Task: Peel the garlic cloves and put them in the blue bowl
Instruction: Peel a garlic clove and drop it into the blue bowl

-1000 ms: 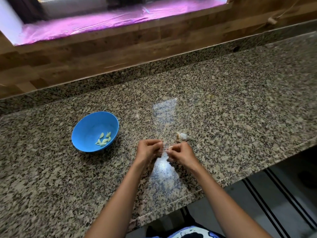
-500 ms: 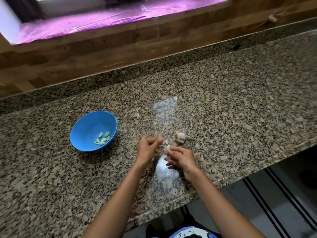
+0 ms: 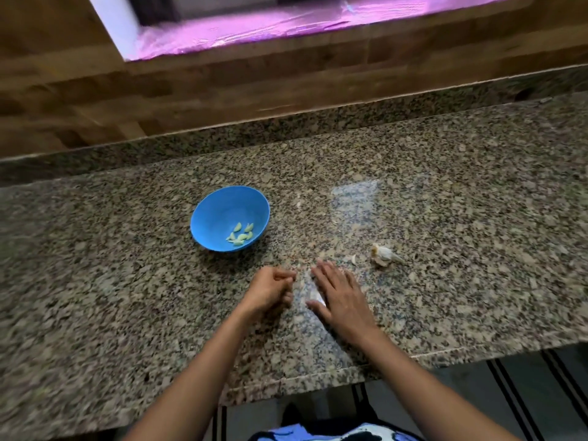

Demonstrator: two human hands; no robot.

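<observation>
Two hands are over the granite tabletop, close together near its front edge. Your left hand has its fingers curled in with the fingertips drawn against the thumb; whether a clove or a bit of skin sits inside that pinch, you cannot tell from this view. Your right hand lies with its fingers straight and spread, palm down on the stone, and something small and white shows at its thumb edge, too blurred to name.

Your blue bowl stands on the tabletop beyond and to the left of your left hand, well apart from it. Several peeled garlic cloves, pale green-yellow, lie clustered at the near right of its inside.

To the right of your right hand, beyond its fingertips, the remains of the garlic bulb rest on the stone, papery and white with a brownish patch. A small white piece, either clove or skin, lies just beside it on the left, between the bulb and your right fingers.
</observation>
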